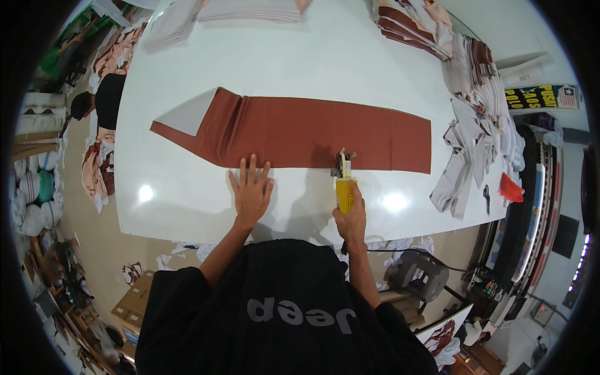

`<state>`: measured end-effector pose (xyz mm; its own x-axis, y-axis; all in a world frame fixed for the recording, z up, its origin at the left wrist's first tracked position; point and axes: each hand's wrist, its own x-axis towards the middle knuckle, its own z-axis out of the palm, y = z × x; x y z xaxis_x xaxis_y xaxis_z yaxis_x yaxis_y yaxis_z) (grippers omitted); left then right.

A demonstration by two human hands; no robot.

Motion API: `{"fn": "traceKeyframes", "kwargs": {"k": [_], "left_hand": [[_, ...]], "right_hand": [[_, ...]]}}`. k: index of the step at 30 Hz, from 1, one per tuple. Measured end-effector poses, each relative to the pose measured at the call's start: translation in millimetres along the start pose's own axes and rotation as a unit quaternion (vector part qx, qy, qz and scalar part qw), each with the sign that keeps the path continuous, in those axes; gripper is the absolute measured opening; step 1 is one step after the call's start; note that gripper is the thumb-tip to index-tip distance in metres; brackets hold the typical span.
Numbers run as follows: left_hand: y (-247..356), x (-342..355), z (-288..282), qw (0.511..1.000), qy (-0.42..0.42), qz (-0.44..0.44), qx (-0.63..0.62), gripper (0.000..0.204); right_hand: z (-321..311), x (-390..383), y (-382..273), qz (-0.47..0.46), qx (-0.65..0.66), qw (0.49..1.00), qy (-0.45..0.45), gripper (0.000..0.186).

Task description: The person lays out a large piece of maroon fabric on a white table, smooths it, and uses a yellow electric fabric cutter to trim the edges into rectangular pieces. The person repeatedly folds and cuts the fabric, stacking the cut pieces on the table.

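The yellow-handled electric fabric cutter (344, 185) is gripped in the closed right hand (351, 215) at the near edge of the long rust-brown fabric strip (300, 132), on which the fingertips of the left hand (251, 190) are pressed, open and spread flat. The strip is laid across a glossy white cutting table (312, 56). Stacks of folded cut cloth (481, 94) are piled along the far and right edges, and scraps are scattered on the tan floor (78, 206).

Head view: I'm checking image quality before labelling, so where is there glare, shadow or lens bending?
Head view: two bright glare spots lie on the white table; soft shadows fall beneath the left hand and the right hand gripping the yellow cutter; the table's edges bow toward the black rim.
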<state>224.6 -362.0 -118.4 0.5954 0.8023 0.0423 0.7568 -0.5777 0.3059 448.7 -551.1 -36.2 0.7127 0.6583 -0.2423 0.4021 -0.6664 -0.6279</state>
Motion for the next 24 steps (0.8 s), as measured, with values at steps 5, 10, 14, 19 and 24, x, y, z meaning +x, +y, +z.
{"fn": "traceKeyframes", "kwargs": {"k": [5, 10, 14, 19, 24], "left_hand": [[2, 0, -1, 1.000, -0.008, -0.007, 0.002, 0.054], [2, -1, 1, 1.000, 0.005, -0.004, -0.009, 0.054], [1, -3, 0, 1.000, 0.006, -0.003, -0.008, 0.054], [5, 1, 4, 0.999, 0.034, 0.001, -0.013, 0.056], [42, 90, 3, 0.987, 0.023, 0.146, -0.068, 0.067]], "right_hand": [[1, 37, -13, -0.013, 0.001, 1.000, 0.006, 0.090], [7, 94, -26, -0.026, 0.028, 0.999, 0.007, 0.093], [6, 147, -54, -0.057, 0.059, 0.997, -0.006, 0.092], [-8, 207, -97, -0.051, 0.087, 0.994, -0.033, 0.090], [-21, 234, -76, -0.019, 0.181, 0.983, -0.010, 0.092]]}}
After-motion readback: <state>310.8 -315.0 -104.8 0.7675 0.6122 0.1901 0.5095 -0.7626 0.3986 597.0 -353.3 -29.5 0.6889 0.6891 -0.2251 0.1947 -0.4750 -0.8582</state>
